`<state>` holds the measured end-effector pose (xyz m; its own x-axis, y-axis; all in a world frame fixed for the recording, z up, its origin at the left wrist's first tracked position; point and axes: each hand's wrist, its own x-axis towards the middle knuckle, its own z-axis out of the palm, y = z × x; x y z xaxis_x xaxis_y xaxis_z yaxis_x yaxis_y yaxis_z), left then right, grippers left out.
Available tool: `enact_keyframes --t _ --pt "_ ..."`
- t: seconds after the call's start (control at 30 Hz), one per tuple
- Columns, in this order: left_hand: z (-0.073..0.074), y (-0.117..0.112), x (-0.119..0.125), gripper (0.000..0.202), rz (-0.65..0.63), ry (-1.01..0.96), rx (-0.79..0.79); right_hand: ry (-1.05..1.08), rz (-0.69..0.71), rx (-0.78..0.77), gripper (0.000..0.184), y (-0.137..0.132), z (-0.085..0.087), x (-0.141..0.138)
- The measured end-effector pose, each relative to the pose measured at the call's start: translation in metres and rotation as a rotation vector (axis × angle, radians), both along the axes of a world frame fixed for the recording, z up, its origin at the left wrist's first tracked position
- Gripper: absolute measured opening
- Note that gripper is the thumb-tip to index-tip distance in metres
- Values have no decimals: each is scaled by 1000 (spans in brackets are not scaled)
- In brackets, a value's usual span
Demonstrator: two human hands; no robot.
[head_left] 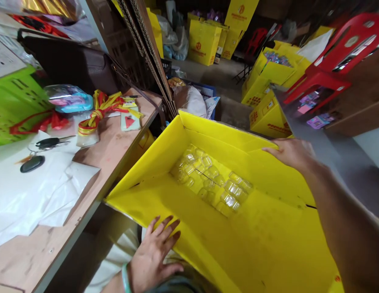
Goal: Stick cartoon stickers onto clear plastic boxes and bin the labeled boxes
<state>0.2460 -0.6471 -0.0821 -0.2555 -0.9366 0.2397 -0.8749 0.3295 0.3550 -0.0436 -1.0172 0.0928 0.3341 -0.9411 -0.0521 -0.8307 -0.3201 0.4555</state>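
Note:
A large open yellow cardboard box (pixel 165 154) sits in front of me, flaps up. On its bottom lie several clear plastic containers (pixel 212 181). My left hand (pixel 155 254), with a pale green wristband, lies flat with fingers spread on the near flap of the box. My right hand (pixel 288 152) rests on the top edge of the far right flap, fingers curled over it.
A wooden table (pixel 116 150) stands to the left with white paper (pixel 30 195), keys (pixel 50 142), red and yellow ribbons (pixel 99 110), a clear packet (pixel 69 97) and a green crate (pixel 12 101). More yellow boxes (pixel 268 77) and red plastic chairs (pixel 336 57) stand behind.

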Motion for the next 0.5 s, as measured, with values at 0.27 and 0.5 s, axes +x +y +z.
enact_keyframes --t 0.27,0.5 --pt "16 -9 -32 17 -254 24 -139 -32 -152 53 28 19 22 -39" --pt "62 -50 -66 22 -445 -33 -148 -179 -319 -20 30 30 28 -117"
